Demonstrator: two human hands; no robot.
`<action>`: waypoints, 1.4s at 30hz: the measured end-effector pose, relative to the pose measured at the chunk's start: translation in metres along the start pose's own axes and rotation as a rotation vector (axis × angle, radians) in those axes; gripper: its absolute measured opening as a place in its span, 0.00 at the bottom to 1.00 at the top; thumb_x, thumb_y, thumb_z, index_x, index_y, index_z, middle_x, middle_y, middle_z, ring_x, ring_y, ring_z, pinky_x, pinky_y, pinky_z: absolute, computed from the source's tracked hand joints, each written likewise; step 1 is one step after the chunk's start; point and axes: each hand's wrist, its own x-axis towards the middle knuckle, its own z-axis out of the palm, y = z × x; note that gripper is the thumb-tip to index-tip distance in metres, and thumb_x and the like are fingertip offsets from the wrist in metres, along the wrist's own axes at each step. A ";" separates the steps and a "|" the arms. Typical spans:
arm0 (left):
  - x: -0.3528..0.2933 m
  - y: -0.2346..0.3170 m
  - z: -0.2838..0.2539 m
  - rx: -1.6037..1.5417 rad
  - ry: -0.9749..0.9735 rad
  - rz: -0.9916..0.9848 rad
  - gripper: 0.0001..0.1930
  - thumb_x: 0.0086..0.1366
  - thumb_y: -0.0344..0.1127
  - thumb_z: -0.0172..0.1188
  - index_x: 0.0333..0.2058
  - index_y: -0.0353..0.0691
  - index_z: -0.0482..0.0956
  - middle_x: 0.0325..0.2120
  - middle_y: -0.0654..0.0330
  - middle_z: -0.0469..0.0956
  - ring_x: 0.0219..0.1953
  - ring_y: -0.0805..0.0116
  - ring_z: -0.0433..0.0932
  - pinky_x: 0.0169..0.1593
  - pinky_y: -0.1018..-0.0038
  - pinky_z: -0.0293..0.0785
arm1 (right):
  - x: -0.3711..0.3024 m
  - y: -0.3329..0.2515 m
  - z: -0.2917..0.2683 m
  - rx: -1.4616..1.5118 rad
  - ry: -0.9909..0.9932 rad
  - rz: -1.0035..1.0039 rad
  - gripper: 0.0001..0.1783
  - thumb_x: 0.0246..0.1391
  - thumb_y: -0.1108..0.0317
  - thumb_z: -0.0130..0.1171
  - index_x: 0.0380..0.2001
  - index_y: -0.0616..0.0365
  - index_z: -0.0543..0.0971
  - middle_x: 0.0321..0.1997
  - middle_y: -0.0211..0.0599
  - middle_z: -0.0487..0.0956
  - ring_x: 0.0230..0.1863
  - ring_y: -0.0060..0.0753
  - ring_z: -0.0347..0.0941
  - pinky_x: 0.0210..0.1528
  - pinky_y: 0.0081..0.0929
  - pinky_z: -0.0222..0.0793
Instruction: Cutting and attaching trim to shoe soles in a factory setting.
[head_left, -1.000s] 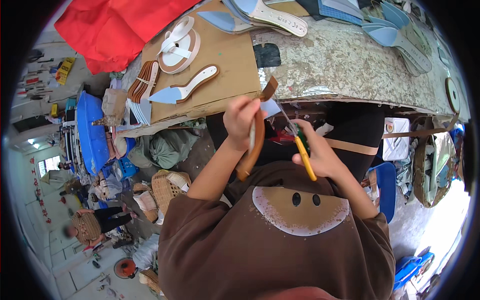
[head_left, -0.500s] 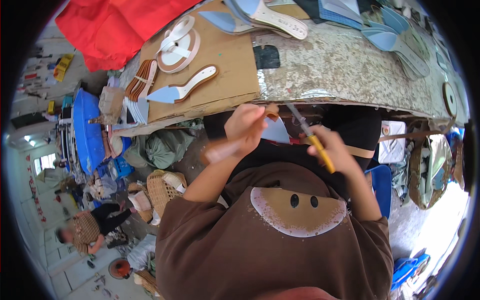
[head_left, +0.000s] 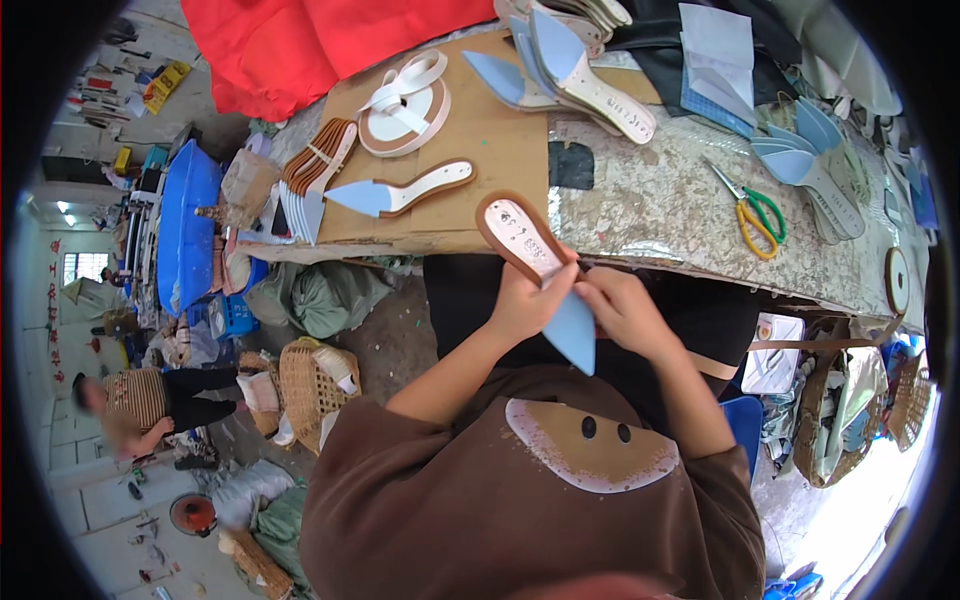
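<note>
My left hand [head_left: 524, 308] is closed round the narrow waist of a shoe insole [head_left: 522, 235], just above my lap. The insole has a white heel part rimmed in brown and a pale blue pointed toe, which aims down toward me. My right hand [head_left: 622, 310] pinches the insole's right edge beside the waist; its fingertips are partly hidden. On the bench to the right lie scissors [head_left: 752, 215] with one green and one yellow handle. A similar insole [head_left: 400, 190] rests on the cardboard, left of my hands.
Cardboard [head_left: 505, 150] covers the bench's left part, with a tape roll [head_left: 405, 105] and a bundle of brown-edged insoles [head_left: 318, 165]. More insoles [head_left: 590, 80] lie farther back. Red cloth [head_left: 300, 45] drapes the far left. A wicker basket [head_left: 310, 385] stands below; a person [head_left: 140, 400] is at far left.
The scissors have left my right hand and lie on the bench. My right hand has moved to the insole's edge. The insole has turned, its heel now up and its toe toward me.
</note>
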 end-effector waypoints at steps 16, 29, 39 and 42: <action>0.099 0.015 -0.129 1.490 0.190 0.481 0.22 0.55 0.50 0.64 0.39 0.35 0.78 0.45 0.48 0.71 0.49 0.54 0.70 0.55 0.59 0.63 | 0.167 0.037 -0.108 -1.040 0.617 -0.338 0.30 0.43 0.52 0.70 0.47 0.59 0.78 0.53 0.44 0.74 0.55 0.47 0.70 0.55 0.39 0.67; 0.228 -0.014 -0.035 0.744 0.130 0.507 0.42 0.55 0.49 0.69 0.63 0.36 0.62 0.57 0.47 0.68 0.62 0.50 0.64 0.64 0.57 0.59 | 0.136 0.024 -0.127 -0.635 0.286 0.060 0.24 0.40 0.56 0.72 0.39 0.60 0.83 0.30 0.43 0.83 0.32 0.40 0.80 0.39 0.29 0.76; 0.216 0.022 0.005 -0.088 -0.547 0.139 0.28 0.59 0.27 0.65 0.59 0.35 0.68 0.46 0.63 0.78 0.46 0.76 0.74 0.51 0.75 0.72 | 0.042 0.047 -0.149 0.412 0.231 0.045 0.25 0.50 0.67 0.67 0.49 0.68 0.75 0.44 0.42 0.82 0.45 0.29 0.79 0.49 0.27 0.75; 0.220 0.005 -0.007 -0.118 -0.521 -0.027 0.22 0.57 0.24 0.61 0.52 0.35 0.74 0.42 0.62 0.78 0.41 0.75 0.76 0.47 0.75 0.72 | 0.004 0.043 -0.175 0.813 0.090 0.036 0.26 0.54 0.62 0.61 0.52 0.68 0.73 0.51 0.46 0.79 0.48 0.32 0.77 0.55 0.30 0.71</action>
